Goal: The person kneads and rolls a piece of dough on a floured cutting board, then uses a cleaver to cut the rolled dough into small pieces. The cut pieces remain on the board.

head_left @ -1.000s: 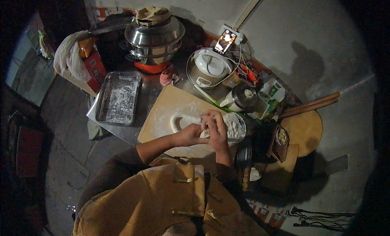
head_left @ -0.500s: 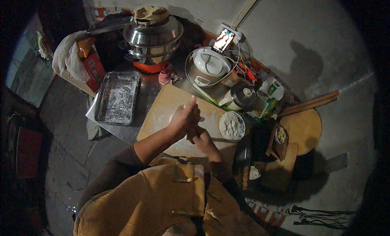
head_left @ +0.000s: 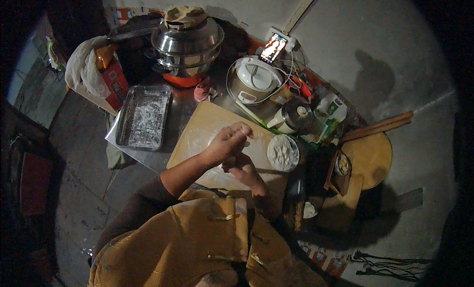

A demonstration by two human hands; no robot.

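Note:
My left hand (head_left: 229, 143) is raised over a floury wooden board (head_left: 200, 126), its fingers curled together and the thumb towards the far side. Just below and to its right, my right hand (head_left: 242, 169) is also closed, its fingers bent close under the left hand. Whatever lies between the two hands is hidden by the fingers. Flour is smeared over the board's surface. At the board's right edge stands a bowl of flour (head_left: 283, 152), close to my right hand but apart from it.
A flour-dusted tray (head_left: 143, 119) lies left of the board. Behind stand a steel steamer pot (head_left: 186, 42), a rice cooker (head_left: 254, 79) and a lidded jug (head_left: 291, 116). A green onion (head_left: 252, 112) lies along the board's far edge. A round board (head_left: 368, 158) is at right.
My left thumb, which pointed up and away, has come down, and the left fingers have curled further. Both hands stay close together above the board.

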